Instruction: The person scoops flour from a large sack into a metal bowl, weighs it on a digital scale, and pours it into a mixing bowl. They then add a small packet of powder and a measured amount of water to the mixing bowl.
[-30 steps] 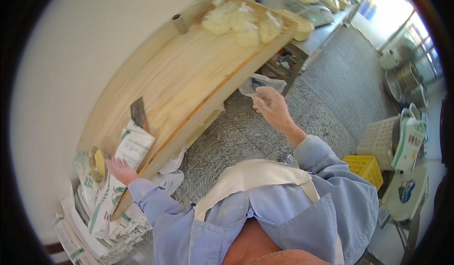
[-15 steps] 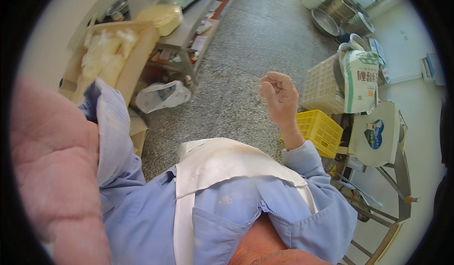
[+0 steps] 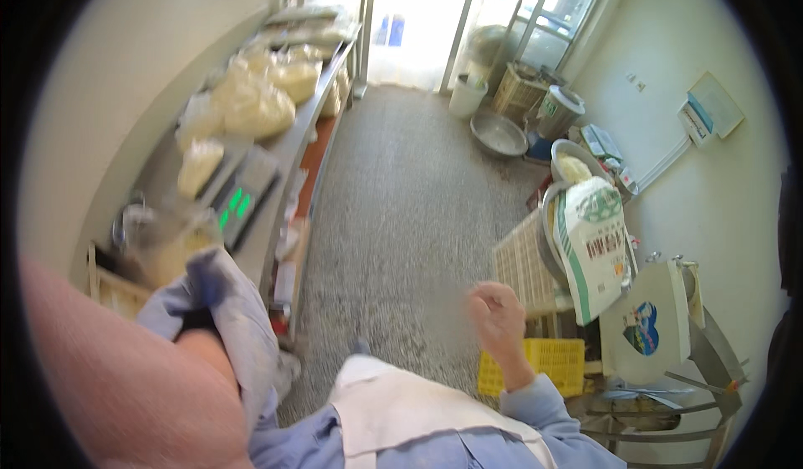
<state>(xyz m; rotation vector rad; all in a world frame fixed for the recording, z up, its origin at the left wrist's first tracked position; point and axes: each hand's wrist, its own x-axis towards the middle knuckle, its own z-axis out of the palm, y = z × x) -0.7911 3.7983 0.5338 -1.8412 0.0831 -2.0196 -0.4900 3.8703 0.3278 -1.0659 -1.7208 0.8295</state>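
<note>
Pale wood of the board (image 3: 121, 297) shows only as a scrap between eight and nine o'clock, smaller than a moment ago; we have turned to face the bright doorway (image 3: 418, 34) at twelve. We judge this a pause in handling. Our left hand (image 3: 125, 369), blurred at eight, looms near the camera; we cannot tell its grip. Our right hand (image 3: 498, 310), between four and five, curls loosely closed around nothing visible, nearest the yellow crate (image 3: 560, 365). The scale (image 3: 253, 184) sits just past nine, pale-filled bags (image 3: 255, 105) at ten.
</note>
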